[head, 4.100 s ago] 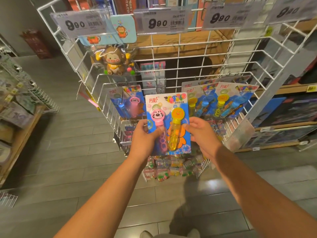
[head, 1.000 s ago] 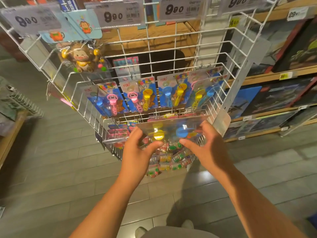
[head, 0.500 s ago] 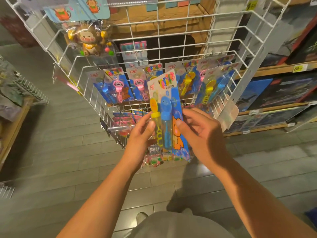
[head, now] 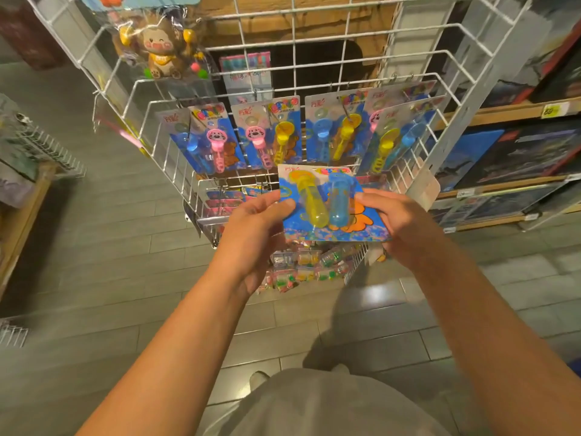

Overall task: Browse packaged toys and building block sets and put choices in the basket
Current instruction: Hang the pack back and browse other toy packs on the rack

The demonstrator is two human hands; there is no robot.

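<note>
Two hands, left hand [head: 251,228] and right hand [head: 405,228], each pinching one bubble-wand card [head: 330,209].

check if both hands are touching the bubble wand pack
Touching: the head view shows the left hand and the right hand pinching opposite edges of the bubble wand pack.

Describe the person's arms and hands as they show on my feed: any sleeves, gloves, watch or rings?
Both forearms are bare up to the frame edge, with no sleeves in view. The left hand and right hand wear no gloves, and no watch, bracelet or ring shows on the visible sides. The frame is a little blurred, so fine details cannot be ruled out.
</note>
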